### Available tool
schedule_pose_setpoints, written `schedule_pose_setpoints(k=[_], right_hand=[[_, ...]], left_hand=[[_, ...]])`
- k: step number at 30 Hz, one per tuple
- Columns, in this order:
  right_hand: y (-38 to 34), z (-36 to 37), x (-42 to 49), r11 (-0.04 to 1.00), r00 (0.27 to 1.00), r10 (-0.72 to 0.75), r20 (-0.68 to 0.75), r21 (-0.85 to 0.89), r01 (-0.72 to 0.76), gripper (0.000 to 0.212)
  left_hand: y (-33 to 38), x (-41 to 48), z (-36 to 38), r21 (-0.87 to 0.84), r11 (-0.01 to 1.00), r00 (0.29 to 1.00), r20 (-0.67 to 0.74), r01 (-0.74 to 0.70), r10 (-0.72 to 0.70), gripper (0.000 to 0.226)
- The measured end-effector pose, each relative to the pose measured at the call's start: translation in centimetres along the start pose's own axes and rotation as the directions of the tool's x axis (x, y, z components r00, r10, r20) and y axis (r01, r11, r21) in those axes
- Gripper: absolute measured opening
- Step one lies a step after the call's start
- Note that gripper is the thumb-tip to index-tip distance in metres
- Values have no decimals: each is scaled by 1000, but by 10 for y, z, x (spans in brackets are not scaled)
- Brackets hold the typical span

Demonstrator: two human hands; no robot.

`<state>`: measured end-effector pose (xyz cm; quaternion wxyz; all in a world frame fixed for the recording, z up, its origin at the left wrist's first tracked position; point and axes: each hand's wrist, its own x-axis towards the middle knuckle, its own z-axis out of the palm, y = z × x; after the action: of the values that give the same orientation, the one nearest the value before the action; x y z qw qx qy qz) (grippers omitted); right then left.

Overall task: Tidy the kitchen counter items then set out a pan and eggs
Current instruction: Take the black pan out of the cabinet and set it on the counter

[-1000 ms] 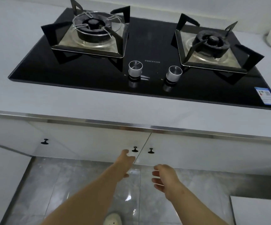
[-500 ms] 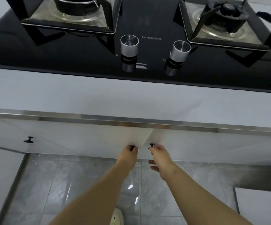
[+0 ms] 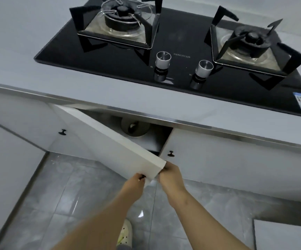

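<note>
A white cabinet door (image 3: 113,141) under the counter stands swung out toward me. My left hand (image 3: 135,181) pinches its small black knob at the door's free corner. My right hand (image 3: 171,175) holds the door's inner edge beside it, fingers curled behind the panel. Through the gap I see a round grey metal object (image 3: 135,127) inside the cabinet, partly hidden by the counter's edge. No pan or eggs are in sight.
A black glass two-burner gas hob (image 3: 182,42) with two silver dials sits on the grey counter (image 3: 37,56). The right cabinet door (image 3: 218,165) with its black knob is closed. Another closed door (image 3: 37,130) is at left. Grey tiled floor (image 3: 73,195) lies below.
Both hands reached up to the two middle knobs, then the left door was pulled open toward me. My right hand left the right knob and took the open door's edge.
</note>
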<state>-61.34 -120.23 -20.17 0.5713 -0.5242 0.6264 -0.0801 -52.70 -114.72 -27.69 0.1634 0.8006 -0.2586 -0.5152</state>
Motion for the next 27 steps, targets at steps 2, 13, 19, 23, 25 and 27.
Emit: schedule_pose_setpoints(k=[2,13,19,23,25,27], right_hand=[[4,1,-10,998,999,-40,-4,-47,40,28],[16,49,-108,1000,942,-3,335,-22,11,38],[-10,95,-147,979,880,74,469,-204,26,35],[-35,146,-166,963,811,106,575,-262,60,33],[-45,171,-171,967,779,111,617,-250,60,34],[-51,187,-172,977,806,105,582,-212,26,28]], left_hand=[[-3,-20,-5,-227,973,997,-52,43,-57,17],[-17,-156,-86,-405,823,814,-569,-398,114,48],[-54,-178,-132,-76,966,793,-588,-248,157,45],[-82,-181,-174,96,990,809,-572,-100,137,34],[-99,-181,-198,141,989,810,-574,-41,116,28],[-113,-178,-219,176,984,806,-580,-11,113,25]])
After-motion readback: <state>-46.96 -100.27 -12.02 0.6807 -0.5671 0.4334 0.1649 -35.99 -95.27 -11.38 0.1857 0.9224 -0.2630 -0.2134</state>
